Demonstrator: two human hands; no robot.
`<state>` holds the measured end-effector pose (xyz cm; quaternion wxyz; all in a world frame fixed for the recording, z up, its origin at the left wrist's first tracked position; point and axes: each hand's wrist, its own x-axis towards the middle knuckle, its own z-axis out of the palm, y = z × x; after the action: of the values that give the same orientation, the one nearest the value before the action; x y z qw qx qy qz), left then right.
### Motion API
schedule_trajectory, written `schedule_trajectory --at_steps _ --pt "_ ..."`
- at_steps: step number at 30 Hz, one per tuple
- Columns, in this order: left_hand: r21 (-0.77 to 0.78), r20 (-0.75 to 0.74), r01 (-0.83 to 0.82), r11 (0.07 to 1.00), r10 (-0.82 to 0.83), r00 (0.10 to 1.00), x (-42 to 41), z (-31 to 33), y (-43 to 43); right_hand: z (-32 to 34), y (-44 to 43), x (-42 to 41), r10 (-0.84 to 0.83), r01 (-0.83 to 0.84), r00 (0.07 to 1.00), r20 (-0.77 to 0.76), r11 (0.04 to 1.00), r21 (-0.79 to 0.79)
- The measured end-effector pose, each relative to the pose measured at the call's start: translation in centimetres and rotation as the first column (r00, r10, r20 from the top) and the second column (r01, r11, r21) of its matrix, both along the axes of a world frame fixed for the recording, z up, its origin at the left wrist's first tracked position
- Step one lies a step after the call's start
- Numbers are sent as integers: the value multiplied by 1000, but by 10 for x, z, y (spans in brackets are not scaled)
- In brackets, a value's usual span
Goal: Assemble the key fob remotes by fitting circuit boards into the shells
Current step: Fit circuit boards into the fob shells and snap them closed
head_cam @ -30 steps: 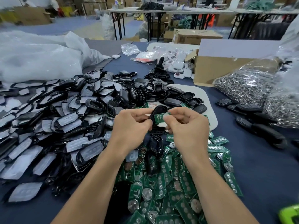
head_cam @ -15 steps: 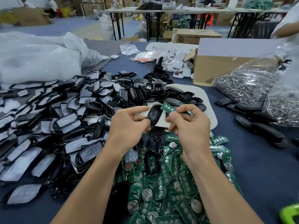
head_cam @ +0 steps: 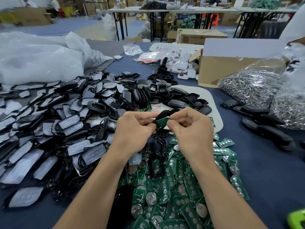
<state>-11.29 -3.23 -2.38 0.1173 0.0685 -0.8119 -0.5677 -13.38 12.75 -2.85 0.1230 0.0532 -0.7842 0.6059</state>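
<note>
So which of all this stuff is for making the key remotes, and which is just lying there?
For the job: black shell in the left hand, green circuit board in the right hand, board pile, shell pile.
Just lying about: cardboard box, bags of metal rings, white plastic bag.

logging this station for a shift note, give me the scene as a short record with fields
left hand: pinches black shell
right hand: pinches green circuit board, held against the shell
fit: cannot tell whether the board is seated
board pile: loose green boards on the table, under the forearms
shell pile: black shells and grey pads, left of the hands
bag of metal rings: far right, beside the cardboard box
</note>
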Motion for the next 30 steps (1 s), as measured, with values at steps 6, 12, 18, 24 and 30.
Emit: schedule_trajectory --at_steps 6,12,18,24,30 --pt "-4 -8 8 1000 -8 1000 2 3 -1 0 -1 0 10 -10 1000 6 1000 15" --pt "-30 1 29 999 -29 1000 3 5 0 -1 -3 -1 -13 13 1000 2 999 45" --pt "-31 -17 14 999 -15 1000 2 0 1 -5 -5 -1 -62 63 998 -14 996 69" --pt "82 -9 -51 995 52 999 -3 -4 3 -6 -8 3 -93 99 994 -63 990 102" --pt "192 -41 28 981 -20 999 0 2 6 -5 -6 1 -50 48 999 20 995 82"
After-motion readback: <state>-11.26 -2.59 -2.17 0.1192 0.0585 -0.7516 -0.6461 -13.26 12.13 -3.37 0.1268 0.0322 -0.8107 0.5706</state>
